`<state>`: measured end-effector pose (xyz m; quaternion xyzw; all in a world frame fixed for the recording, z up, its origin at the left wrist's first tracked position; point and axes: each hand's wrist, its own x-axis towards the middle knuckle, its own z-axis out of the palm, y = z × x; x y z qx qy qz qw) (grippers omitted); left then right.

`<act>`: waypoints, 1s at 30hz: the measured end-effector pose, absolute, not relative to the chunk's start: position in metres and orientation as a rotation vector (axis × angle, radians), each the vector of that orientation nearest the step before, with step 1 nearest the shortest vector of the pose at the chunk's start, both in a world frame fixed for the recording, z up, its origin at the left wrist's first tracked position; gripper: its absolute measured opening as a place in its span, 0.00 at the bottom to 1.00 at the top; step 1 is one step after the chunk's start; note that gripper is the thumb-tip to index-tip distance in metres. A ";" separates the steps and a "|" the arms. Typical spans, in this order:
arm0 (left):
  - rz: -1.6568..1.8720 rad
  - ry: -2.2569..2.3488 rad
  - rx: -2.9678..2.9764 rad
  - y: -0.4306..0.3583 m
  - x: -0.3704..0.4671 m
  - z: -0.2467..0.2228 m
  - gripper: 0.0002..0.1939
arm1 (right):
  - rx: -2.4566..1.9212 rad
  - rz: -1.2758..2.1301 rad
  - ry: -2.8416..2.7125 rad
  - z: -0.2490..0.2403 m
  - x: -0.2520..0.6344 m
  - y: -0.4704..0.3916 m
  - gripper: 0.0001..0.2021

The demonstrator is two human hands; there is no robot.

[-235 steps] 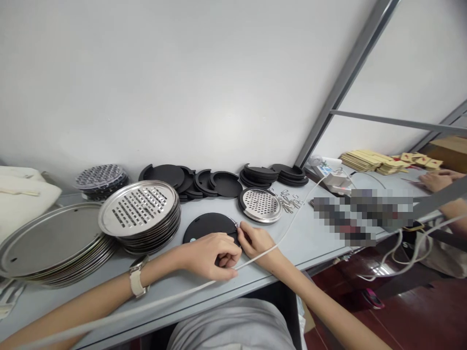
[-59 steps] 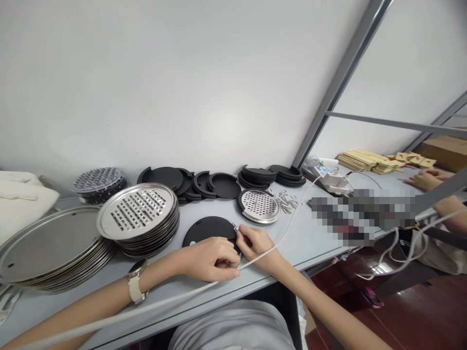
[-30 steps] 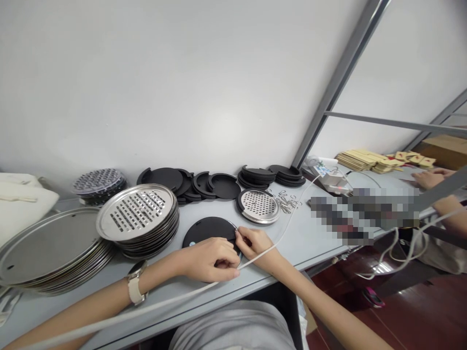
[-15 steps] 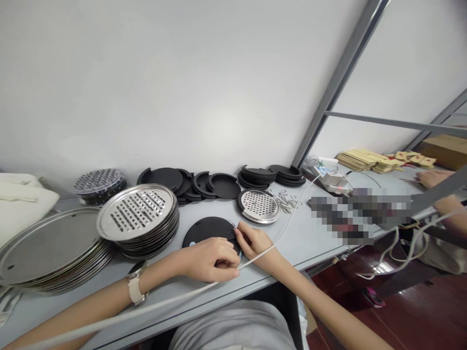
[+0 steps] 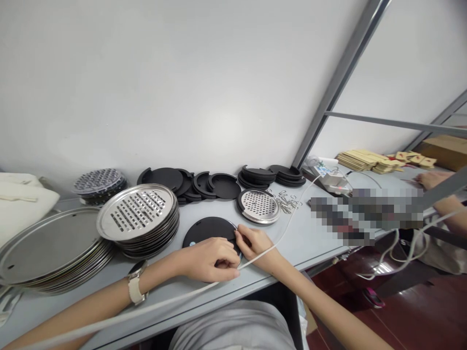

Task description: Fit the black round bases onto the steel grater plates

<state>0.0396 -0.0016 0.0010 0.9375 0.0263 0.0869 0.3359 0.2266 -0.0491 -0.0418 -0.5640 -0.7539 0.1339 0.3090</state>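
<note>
Here we are at the black disc (image 5: pixel 209 228), lying flat on the tabletop (image 5: pixel 302 238) right in front of the person, and everything gets placed from it. The left hand (image 5: pixel 209 260) is over its near side, palm down, fingers curled loosely in; whether it grips the disc, I cannot tell. And over at the disc's right rim, the right hand (image 5: pixel 255 245) has thumb and forefinger pinched together, anything between them too small to make out! A white cable (image 5: pixel 286 228) sweeps up from the lower left, nearer the person than the disc, and crosses the right wrist. Left of the disc stands a stack of slotted metal plates (image 5: pixel 136 211), and farther left a stack of wide metal trays (image 5: pixel 51 243). Look behind the disc: black notched holders (image 5: pixel 224 186) crowd along the wall, some overlapping. To its right and a little back sits 1 perforated metal disc (image 5: pixel 260 205) in a black holder, with a scatter of small metal clips (image 5: pixel 286 200) beyond. Well to the disc's right come 2 pixelated patches, contents hidden, then pale flat pieces (image 5: pixel 359 159) and, at the far edge, another person's hand (image 5: pixel 434 180).
</note>
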 end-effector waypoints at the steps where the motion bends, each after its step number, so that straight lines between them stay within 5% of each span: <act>1: 0.229 0.071 2.445 -0.002 0.040 0.001 0.18 | -1.494 0.356 -1.989 -0.042 0.226 -0.049 0.12; 30: 0.237 0.062 2.451 -0.002 0.040 0.003 0.18 | -1.537 0.367 -1.959 -0.042 0.226 -0.049 0.11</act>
